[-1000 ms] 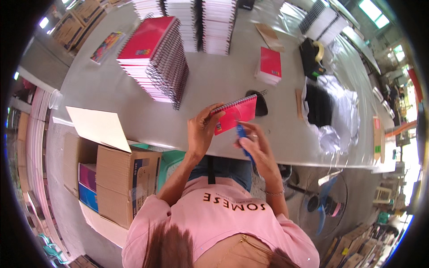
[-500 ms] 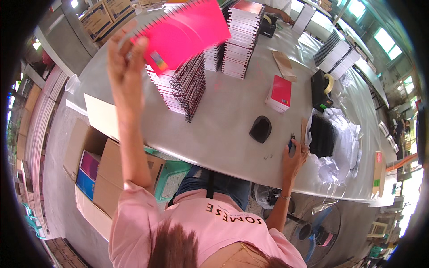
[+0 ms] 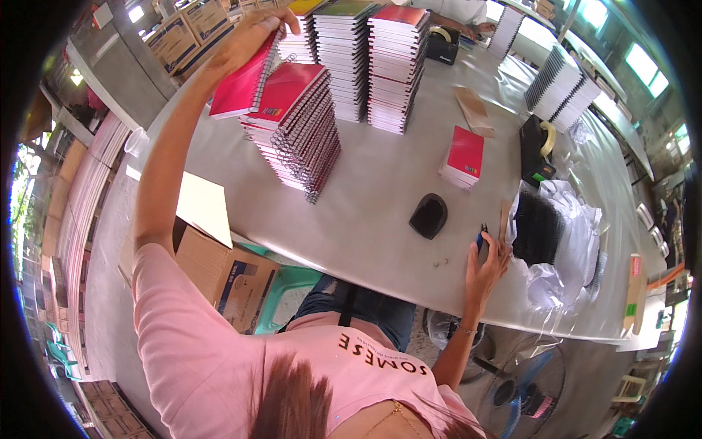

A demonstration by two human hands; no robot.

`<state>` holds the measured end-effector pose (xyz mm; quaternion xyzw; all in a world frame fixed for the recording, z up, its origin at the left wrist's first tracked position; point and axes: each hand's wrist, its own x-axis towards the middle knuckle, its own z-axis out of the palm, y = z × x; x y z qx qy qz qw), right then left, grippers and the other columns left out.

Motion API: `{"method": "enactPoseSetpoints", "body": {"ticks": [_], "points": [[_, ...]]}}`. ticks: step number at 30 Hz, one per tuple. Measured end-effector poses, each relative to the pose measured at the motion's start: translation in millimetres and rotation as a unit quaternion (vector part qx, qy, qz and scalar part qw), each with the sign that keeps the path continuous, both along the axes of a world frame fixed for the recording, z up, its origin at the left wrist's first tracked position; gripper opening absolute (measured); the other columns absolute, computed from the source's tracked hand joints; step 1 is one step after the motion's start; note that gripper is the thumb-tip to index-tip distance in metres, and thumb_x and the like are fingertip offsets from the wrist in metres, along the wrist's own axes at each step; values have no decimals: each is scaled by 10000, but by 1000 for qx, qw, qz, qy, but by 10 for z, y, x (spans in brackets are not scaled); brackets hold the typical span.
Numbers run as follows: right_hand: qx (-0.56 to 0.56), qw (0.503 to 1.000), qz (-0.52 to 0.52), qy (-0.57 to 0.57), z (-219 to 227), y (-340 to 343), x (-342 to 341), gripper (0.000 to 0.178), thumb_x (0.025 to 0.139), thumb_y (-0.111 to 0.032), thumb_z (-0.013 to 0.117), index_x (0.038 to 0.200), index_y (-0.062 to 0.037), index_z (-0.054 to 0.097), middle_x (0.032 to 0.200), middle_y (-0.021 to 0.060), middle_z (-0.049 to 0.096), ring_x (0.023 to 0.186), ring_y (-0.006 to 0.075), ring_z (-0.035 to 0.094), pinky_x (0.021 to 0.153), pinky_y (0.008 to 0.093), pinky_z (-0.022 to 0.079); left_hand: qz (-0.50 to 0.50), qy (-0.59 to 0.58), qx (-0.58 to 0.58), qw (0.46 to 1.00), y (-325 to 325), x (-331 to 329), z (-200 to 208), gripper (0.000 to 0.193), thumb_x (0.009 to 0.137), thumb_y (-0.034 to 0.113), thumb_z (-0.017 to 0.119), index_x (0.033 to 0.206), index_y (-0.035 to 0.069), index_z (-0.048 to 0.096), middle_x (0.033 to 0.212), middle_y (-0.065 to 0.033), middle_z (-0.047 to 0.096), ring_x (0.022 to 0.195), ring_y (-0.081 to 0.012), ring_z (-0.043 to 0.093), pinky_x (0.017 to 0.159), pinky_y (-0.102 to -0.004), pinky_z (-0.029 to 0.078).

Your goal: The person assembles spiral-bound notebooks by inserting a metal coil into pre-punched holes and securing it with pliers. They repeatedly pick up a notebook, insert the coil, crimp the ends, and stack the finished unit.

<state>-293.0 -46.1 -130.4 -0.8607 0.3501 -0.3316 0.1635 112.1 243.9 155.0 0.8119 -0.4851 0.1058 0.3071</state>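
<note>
At the far left of the table, my left hand (image 3: 252,38) grips a red spiral notebook (image 3: 241,89) by its bound end. The notebook is tilted beside a tall stack of red spiral notebooks (image 3: 289,91), its wire binding close to the stack's top. My right hand (image 3: 488,267) rests near the front edge, closed around blue-handled pliers (image 3: 481,238) whose dark tips point away from me. Left of that hand are a black rounded pad (image 3: 428,216) and small wire bits (image 3: 440,263). Beyond lies a short pile of red-covered pages (image 3: 464,155).
Taller notebook stacks (image 3: 395,69) stand at the back. On the right are a tape dispenser (image 3: 537,150) and black wire bindings (image 3: 537,227) in white wrapping. A cardboard box (image 3: 245,285) sits beside a green stool (image 3: 289,289); a fan (image 3: 530,395) stands below right. Another person's hand (image 3: 484,28) shows at the back.
My left hand has swung the red notebook from raised in the air down to the left side of the stack. My right hand stays on the table with the pliers.
</note>
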Motion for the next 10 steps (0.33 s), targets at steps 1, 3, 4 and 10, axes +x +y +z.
{"method": "enactPoseSetpoints", "body": {"ticks": [1,3,4,10], "points": [[-4,1000,4,-3,2,5,0,355,875,-239,681,1218,-178,612,1235,110,527,1253,325,444,1039,502,322,-4,9,32,999,-43,34,-6,351,961,171,286,969,77,624,939,-61,564,881,-155,510,888,-286,401],[6,1000,8,1,11,-1,7,355,877,-236,680,1220,-176,609,1240,107,527,1267,324,436,1049,504,317,-14,28,96,995,-162,105,-48,392,953,194,280,925,75,653,922,-82,590,864,-174,531,868,-311,425],[10,1000,9,5,14,-6,4,355,878,-234,680,1221,-176,607,1242,106,527,1275,323,432,1055,506,314,-22,30,78,996,-210,71,-123,386,966,212,294,900,68,646,869,-87,582,848,-187,529,857,-304,430],[29,999,9,22,-41,-34,-2,377,880,-234,685,1242,-192,590,1298,117,507,1296,338,419,1065,506,313,-98,17,134,986,-394,77,-349,386,949,303,328,893,64,626,893,-156,618,942,-195,576,975,-330,401]]}}
